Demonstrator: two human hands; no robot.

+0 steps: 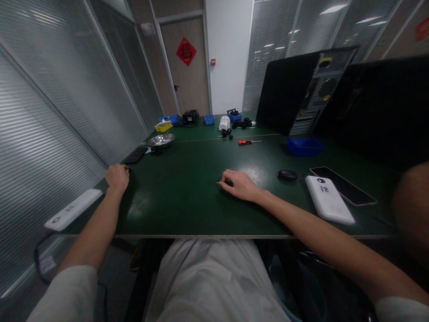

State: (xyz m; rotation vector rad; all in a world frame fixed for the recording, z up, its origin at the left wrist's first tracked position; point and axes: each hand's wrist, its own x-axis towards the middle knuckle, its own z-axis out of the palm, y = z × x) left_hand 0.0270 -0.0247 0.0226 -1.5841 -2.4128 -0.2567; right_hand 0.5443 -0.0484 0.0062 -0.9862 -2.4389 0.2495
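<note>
My left hand [118,176] is closed near the table's left edge. Something small and dark shows at its fingertips, too little to name. Just beyond it lies a flat black object [136,155], with a round metal dish [161,140] farther back. Over the middle of the table, my right hand [241,185] has its thumb and fingers curled round a small dark piece [229,182]. A thin pale tip sticks out to the left of those fingers. A black computer mouse [287,175] sits to the right of this hand.
An orange screwdriver [246,142] lies beyond my right hand. Farther right are a blue tray [305,146], a phone [345,185] and a white power bank [329,199]. A long white device [73,209] is at the left edge. A computer case [320,91] stands back right.
</note>
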